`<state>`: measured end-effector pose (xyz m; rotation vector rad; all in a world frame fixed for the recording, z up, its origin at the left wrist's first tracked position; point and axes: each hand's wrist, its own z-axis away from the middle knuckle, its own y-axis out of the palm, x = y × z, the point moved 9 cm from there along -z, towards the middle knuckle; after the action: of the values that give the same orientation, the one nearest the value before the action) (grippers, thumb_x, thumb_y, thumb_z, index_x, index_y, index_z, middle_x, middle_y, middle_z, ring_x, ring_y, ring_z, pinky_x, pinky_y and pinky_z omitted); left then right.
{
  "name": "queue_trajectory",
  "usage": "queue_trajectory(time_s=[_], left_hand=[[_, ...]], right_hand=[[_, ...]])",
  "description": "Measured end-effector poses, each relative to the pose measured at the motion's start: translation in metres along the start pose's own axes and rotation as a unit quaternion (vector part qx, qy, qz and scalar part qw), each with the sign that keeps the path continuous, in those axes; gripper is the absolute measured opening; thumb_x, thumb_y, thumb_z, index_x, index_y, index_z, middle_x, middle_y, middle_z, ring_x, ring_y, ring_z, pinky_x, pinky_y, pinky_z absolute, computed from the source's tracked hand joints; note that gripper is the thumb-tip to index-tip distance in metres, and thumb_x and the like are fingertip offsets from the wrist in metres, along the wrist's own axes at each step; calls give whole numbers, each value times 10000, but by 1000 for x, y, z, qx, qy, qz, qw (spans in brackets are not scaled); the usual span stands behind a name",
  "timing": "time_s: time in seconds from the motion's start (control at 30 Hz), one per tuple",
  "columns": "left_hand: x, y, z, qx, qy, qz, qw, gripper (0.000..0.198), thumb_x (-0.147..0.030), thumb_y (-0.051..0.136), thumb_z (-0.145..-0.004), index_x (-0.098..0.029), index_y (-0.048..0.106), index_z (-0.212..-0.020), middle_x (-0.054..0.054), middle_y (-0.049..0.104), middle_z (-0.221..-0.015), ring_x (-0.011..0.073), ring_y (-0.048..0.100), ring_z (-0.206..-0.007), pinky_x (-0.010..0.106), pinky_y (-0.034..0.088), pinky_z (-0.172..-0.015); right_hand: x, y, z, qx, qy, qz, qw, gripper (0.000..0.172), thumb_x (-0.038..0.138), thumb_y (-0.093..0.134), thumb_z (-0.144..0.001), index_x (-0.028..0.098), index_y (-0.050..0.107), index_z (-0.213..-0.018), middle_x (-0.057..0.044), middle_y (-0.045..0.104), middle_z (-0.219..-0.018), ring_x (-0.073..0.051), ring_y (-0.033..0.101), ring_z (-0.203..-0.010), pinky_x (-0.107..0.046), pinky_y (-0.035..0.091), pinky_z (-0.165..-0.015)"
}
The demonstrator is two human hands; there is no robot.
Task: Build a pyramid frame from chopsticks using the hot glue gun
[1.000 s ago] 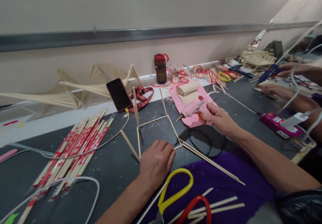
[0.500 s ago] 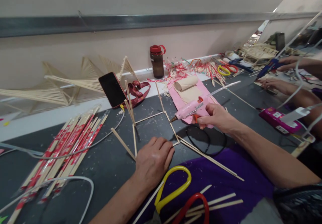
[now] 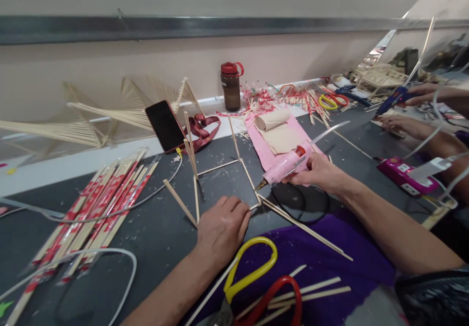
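My right hand [image 3: 319,172] is wrapped round a pink hot glue gun [image 3: 281,167], a clear glue stick [image 3: 331,131] poking from its back. The gun's nozzle points down at the near right corner of a frame of thin wooden sticks [image 3: 218,167]; whether it touches is hard to tell. At the frame's near side my left hand [image 3: 222,228] rests with fingers curled over a stick, hiding part of it. Several sticks stand up from the frame's corners. A pair of loose sticks [image 3: 304,226] reaches from the near right corner across purple cloth [image 3: 330,233].
Scissors with yellow and red handles [image 3: 252,279] lie in front. Packaged chopsticks [image 3: 91,208], a phone [image 3: 165,125], a bottle [image 3: 230,89] and pink paper [image 3: 258,145] surround the work. A cable loops at left. Another person's hands [image 3: 399,120] hold a blue glue gun [image 3: 394,100] at right.
My right hand has brought the glue gun's nozzle nearer to me along the frame's right side, towards the near corner. My left hand stays in place.
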<state>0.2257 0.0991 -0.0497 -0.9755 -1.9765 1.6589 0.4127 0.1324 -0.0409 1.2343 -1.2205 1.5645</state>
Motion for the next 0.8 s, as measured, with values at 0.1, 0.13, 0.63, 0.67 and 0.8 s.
queue_trajectory(time_s=[0.1,0.13,0.63,0.67,0.8], left_hand=[[1,0,0,1,-4,4,1000,210,-294,455,-908,-208,642,-866,34,635,-830,179,562,-816,292,438,-673],[1,0,0,0,-7,4,1000,210,-297,456,-908,-209,643,-872,33,635,-831,178,563,-817,290,438,-669],[-2,-9,-1,-11,0,4,1000,196,-281,470,-902,-212,645,-847,28,622,-812,172,556,-783,276,419,-621],[-5,-15,-2,-18,11,11,1000,193,-281,470,-902,-215,644,-853,25,621,-813,169,553,-782,273,421,-623],[-37,-29,-15,4,100,24,995,176,-217,458,-899,-222,633,-870,24,610,-814,172,528,-760,266,427,-599]], right_hand=[[-1,1,1,27,10,20,999,223,275,711,-658,116,682,-811,-39,663,-704,-100,541,-555,-192,371,-465],[-1,1,2,40,10,26,999,230,282,711,-663,118,682,-821,-43,667,-726,-100,547,-564,-193,381,-474],[-12,-3,-2,99,40,84,991,390,494,598,-786,113,674,-804,-59,643,-727,-79,467,-530,-183,311,-417],[-11,-4,-2,91,35,75,992,391,495,592,-790,114,676,-797,-56,639,-713,-81,468,-528,-186,309,-419],[-6,-7,-6,69,7,52,996,408,512,578,-799,118,682,-783,-27,596,-617,-84,463,-511,-194,293,-422]])
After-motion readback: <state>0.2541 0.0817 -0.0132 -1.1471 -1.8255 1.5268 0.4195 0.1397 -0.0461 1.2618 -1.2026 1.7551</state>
